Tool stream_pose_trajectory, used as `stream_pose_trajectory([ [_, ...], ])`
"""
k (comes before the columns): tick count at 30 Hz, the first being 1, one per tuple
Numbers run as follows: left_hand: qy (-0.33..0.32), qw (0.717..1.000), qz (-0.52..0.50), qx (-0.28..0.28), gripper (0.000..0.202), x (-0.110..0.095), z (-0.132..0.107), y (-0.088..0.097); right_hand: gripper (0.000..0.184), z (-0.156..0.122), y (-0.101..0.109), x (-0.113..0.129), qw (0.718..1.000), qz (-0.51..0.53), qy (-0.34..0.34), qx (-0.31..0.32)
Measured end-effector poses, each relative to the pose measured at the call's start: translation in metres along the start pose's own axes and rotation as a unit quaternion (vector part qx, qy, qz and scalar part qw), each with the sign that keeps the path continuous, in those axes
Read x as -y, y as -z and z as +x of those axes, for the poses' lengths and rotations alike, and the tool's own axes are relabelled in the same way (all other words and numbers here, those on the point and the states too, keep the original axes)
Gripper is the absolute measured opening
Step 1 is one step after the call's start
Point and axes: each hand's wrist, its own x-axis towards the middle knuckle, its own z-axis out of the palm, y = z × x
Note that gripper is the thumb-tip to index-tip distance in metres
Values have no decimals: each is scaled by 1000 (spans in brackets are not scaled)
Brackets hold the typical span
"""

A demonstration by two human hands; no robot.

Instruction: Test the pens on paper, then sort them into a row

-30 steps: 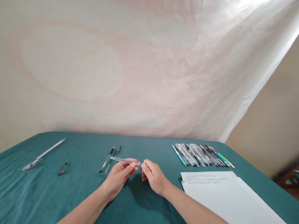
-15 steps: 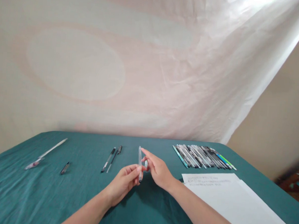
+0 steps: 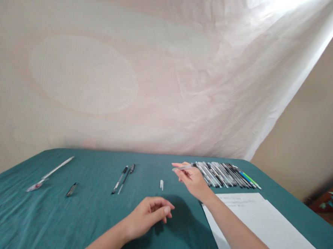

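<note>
The right hand's (image 3: 194,181) fingers pinch a thin clear plastic pen barrel (image 3: 184,167), held above the teal-clothed counter (image 3: 93,217) just beside a row of assorted pens (image 3: 227,174). A small white cap (image 3: 161,184) lies between the hands. The left hand's (image 3: 149,214) fingers are curled in, thumb against forefinger.

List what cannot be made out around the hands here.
Head view only:
Left hand: curled fingers hide whether it holds anything.
Pen in the right hand: blurred, partly hidden by the fingers.
Writing on the paper: too small and blurred to read.
Row of pens: overlapping, too small to count.
</note>
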Motion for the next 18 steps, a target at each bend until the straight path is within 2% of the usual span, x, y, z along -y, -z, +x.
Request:
stream_pose_trajectory([
  [3,-39,989,139,29,32,-9,-2,-12,35,-12,33,-15,995,36,-75,-53],
  [6,-104,958,254,78,26,-19,0,-24,37,-35,71,-40,981,25,-158,-107],
  [9,-146,928,324,115,29,-26,7,-39,38,-67,107,-73,951,12,-239,-196],
  [11,-164,910,358,129,33,-26,14,-51,41,-88,127,-94,927,42,-293,-231],
  [14,-181,891,394,134,38,-23,25,-69,43,-114,150,-115,910,53,-331,-246],
  [18,-186,885,410,117,39,-15,34,-84,40,-133,165,-126,906,21,-334,-259],
])
